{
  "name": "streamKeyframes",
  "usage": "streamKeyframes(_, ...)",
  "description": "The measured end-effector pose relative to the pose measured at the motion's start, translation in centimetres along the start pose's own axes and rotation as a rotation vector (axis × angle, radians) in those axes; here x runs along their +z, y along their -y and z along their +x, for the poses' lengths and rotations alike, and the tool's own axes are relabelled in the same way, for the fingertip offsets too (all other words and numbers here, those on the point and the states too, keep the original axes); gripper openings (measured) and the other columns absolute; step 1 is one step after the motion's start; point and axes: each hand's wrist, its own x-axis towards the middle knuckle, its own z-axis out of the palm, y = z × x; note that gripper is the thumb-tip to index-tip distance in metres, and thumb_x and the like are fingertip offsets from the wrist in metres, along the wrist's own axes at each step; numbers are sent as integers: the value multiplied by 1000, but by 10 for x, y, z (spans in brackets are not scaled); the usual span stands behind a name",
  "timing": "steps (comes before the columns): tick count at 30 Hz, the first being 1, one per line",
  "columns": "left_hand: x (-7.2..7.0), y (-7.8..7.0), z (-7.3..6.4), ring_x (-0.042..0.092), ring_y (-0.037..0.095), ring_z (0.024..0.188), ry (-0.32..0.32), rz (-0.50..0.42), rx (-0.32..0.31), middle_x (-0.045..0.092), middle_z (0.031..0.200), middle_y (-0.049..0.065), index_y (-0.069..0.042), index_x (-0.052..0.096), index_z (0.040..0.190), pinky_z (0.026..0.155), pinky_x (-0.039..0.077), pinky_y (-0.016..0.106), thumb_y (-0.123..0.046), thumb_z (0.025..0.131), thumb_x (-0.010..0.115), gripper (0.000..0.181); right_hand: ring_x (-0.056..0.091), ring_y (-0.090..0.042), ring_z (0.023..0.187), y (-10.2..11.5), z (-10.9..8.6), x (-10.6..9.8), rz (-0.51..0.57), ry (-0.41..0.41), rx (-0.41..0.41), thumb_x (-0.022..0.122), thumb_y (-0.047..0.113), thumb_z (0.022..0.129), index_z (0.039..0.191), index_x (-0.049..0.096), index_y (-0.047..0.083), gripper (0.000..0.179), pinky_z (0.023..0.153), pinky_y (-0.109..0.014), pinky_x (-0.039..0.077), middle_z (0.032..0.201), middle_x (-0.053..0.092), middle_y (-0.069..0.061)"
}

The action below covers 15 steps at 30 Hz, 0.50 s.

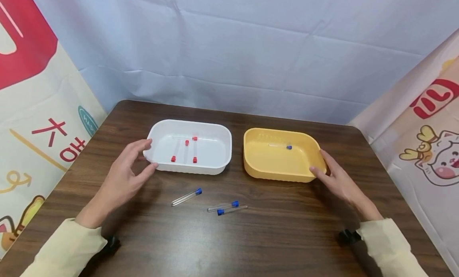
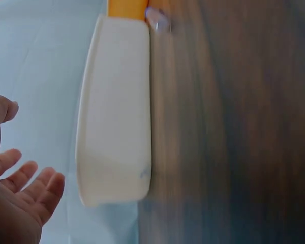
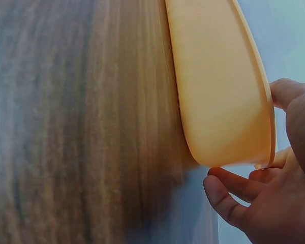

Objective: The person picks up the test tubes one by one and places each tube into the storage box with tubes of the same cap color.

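Observation:
A white tray point(image 1: 190, 168) on the left holds several clear tubes with red caps point(image 1: 195, 160). Beside its left end is my left hand point(image 1: 123, 175), fingers loosely spread; the left wrist view shows it apart from the tray wall point(image 2: 117, 112). On the right stands a yellow tray point(image 1: 276, 175) with one blue-capped tube point(image 1: 289, 147) inside. My right hand point(image 1: 338, 181) lies at that tray's right end, thumb and fingertips touching near the rim, fingers relaxed. Three blue-capped tubes point(image 1: 186, 197) lie on the table in front of the trays.
The dark wooden table point(image 1: 272, 237) has rounded far corners. A pale cloth point(image 1: 233, 50) hangs behind it, and printed cloths point(image 1: 430, 149) hang at both sides. A narrow gap separates the two trays.

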Motion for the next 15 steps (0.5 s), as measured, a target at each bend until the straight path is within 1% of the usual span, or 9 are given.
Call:
streamKeyframes(3,4,-8,-7,58,26,113,22,7,35,55,144,14,2,54,144,97,42,11,5,86,80,64,21,-53,149,0,-3,1,-8,3,-6,58,37,107,165,4,2,87,112,-72,24,166,13,-32)
streamKeyframes(5,7,-13,-11,58,25,113,41,11,57,56,142,12,0,55,144,96,43,12,4,85,81,65,22,-52,149,0,-6,1,-9,3,-14,59,36,107,166,4,3,87,114,-69,24,167,13,-31)
streamKeyframes(6,8,-16,-13,58,24,112,55,10,67,57,142,10,-1,56,144,95,44,13,3,84,81,65,21,-51,149,0,-7,2,-11,3,-19,59,36,107,166,4,4,86,117,-61,24,167,13,-30)
streamKeyframes(8,10,-21,-18,59,22,113,87,12,84,57,141,8,-2,57,143,94,47,17,2,85,82,64,22,-50,149,0,-9,2,-13,-5,-38,60,34,107,166,6,4,86,121,-36,26,168,13,-29)
streamKeyframes(10,12,-25,-23,61,20,111,130,14,90,57,141,6,-4,58,142,89,52,22,-1,86,82,61,21,-49,150,0,-10,3,-24,-14,-55,61,33,106,166,8,4,85,113,-12,23,169,11,-26)
streamKeyframes(11,13,-27,-25,62,20,111,153,19,91,56,142,5,-4,59,141,88,54,26,-3,86,82,60,21,-49,150,0,-11,4,-30,-18,-63,61,33,106,166,8,4,85,105,-4,20,169,10,-25)
streamKeyframes(12,14,-29,-28,63,20,111,178,29,90,55,143,4,-5,60,141,86,56,30,-5,87,82,58,20,-48,151,0,-11,4,-37,-23,-71,62,32,106,166,9,4,85,102,-1,20,170,9,-24)
streamKeyframes(13,14,-31,-29,64,21,111,202,36,86,54,145,3,-7,60,141,86,58,34,-7,88,82,57,20,-48,151,0,-11,4,-44,-27,-75,62,32,105,166,10,5,84,103,-3,21,170,9,-23)
streamKeyframes(15,16,-33,-32,64,20,112,246,64,74,53,146,1,-10,61,142,86,59,41,-11,90,82,56,20,-47,151,0,-12,4,-60,-31,-75,63,32,105,166,12,6,84,113,-18,28,171,8,-19)
